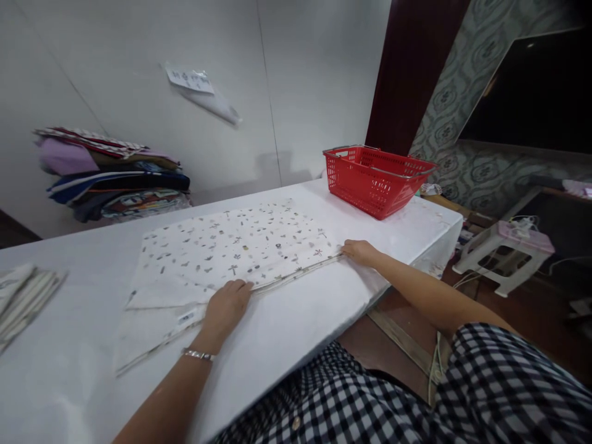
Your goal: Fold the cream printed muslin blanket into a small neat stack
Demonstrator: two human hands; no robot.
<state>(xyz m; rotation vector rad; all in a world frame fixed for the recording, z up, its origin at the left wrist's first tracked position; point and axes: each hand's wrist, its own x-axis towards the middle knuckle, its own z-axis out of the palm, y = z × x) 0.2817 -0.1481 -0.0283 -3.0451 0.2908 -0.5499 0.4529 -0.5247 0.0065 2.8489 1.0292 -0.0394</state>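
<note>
A folded white cloth (231,243) printed with small palm trees and other dark motifs lies flat on the white-covered table (296,327). A small white label (186,317) shows near its lower left part, where a plain white layer sticks out below the printed one. My left hand (229,303) is closed on the near edge of the cloth, its fingertips curled over the layers. At the near right corner, my right hand (361,251) pinches the edge. Whether the cloth is a garment I cannot tell.
A red plastic basket (377,185) stands at the table's far right. More folded cloth (28,296) lies at the left edge. Behind the table is a stack of folded fabrics (115,179). A stool (509,246) with cables stands on the floor at right.
</note>
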